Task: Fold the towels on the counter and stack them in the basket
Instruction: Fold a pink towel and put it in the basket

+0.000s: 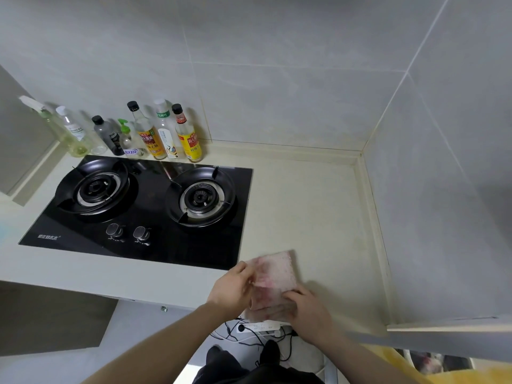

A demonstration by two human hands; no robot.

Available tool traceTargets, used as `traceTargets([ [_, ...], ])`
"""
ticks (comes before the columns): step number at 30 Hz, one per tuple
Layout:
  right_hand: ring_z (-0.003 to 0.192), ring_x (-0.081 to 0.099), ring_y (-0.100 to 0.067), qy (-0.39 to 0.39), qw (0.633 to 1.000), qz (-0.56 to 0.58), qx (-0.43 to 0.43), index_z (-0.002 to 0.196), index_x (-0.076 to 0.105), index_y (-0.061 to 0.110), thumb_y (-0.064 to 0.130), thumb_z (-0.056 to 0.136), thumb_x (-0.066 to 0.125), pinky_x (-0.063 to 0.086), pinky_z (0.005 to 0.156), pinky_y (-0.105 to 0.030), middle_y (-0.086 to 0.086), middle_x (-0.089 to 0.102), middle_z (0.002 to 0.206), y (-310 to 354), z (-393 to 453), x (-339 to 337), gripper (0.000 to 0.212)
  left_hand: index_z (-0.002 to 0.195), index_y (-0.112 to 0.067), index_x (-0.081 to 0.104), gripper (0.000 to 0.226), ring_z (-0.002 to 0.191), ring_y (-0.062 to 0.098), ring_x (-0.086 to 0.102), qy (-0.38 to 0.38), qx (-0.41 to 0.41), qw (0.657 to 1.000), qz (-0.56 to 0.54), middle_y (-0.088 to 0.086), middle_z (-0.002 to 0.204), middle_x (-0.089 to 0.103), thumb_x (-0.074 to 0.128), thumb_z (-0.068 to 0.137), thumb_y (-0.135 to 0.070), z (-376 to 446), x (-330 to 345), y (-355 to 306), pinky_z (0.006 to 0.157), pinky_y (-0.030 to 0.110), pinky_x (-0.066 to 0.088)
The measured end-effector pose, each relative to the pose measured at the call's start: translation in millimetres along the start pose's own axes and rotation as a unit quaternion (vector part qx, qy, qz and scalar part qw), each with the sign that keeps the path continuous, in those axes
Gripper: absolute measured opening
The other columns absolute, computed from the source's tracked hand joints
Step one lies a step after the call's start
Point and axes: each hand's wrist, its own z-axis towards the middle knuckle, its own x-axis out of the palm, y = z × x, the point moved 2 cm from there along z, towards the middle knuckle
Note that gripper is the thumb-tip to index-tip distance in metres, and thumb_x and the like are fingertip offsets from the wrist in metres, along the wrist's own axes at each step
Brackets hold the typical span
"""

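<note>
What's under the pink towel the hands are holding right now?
The towel lies on the counter, its near end hanging over the edge above a power strip on the floor. Both hands, left and right, grip it. Whatever lies directly beneath is covered.

Person, seen from above: both forearms bare to the lower frame edge, no sleeves, watch or rings visible. Left hand (231, 288) and right hand (311, 311) ungloved. Lower body in dark trousers (221, 367), with dark footwear (270, 351) showing; finer detail too dim to tell.
</note>
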Motion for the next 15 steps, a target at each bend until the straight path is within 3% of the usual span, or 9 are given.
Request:
traceTargets([
  [3,0.112,0.055,-0.020,-0.006,1.000,-0.014,-0.026,0.132,0.053,0.039,0.035,0.086,0.059,0.048,0.094,-0.032,0.020,0.049,0.136,2,-5,-1,0.047,0.088,-0.025,0.051,0.007,0.062,0.003,0.053,-0.046,-0.088,0.987,-0.128,-0.012,0.073,0.056,0.054,0.090,-0.019,5,2,0,0.059,0.030,0.047],
  [6,0.111,0.054,-0.018,-0.010,0.999,-0.031,-0.038,0.129,0.057,0.038,0.030,0.085,0.064,0.048,0.091,-0.030,0.021,0.050,0.133,1,-5,-1,0.045,0.085,-0.023,0.054,0.013,0.067,0.011,0.059,-0.068,-0.177,0.962,-0.198,-0.006,0.075,0.065,0.064,0.090,-0.029,19,1,0,0.070,0.040,0.055],
  [10,0.102,0.054,-0.014,-0.024,0.999,-0.027,-0.040,0.113,0.063,0.038,0.021,0.083,0.065,0.049,0.082,-0.029,0.022,0.055,0.119,1,1,-2,0.035,0.087,-0.023,0.055,0.035,0.072,0.007,0.065,-0.069,-0.246,0.951,-0.172,-0.008,0.079,0.069,0.069,0.085,-0.055,23,-1,-1,0.062,0.030,0.051],
  [13,0.099,0.054,-0.013,-0.024,0.999,-0.002,-0.045,0.107,0.068,0.036,0.045,0.086,0.050,0.050,0.081,-0.031,0.019,0.058,0.110,6,0,-10,0.029,0.083,-0.023,0.061,0.034,0.067,0.009,0.065,-0.040,-0.227,0.970,-0.070,-0.005,0.074,0.068,0.061,0.088,-0.056,10,13,-8,0.065,0.035,0.057],
  [15,0.099,0.052,-0.011,-0.022,0.999,0.000,-0.048,0.103,0.068,0.036,0.048,0.088,0.047,0.049,0.081,-0.031,0.019,0.056,0.107,8,0,-11,0.029,0.092,-0.031,0.061,0.040,0.072,0.007,0.063,-0.037,-0.218,0.974,-0.052,-0.009,0.083,0.065,0.055,0.085,-0.070,-3,26,-8,0.060,0.028,0.051],
])
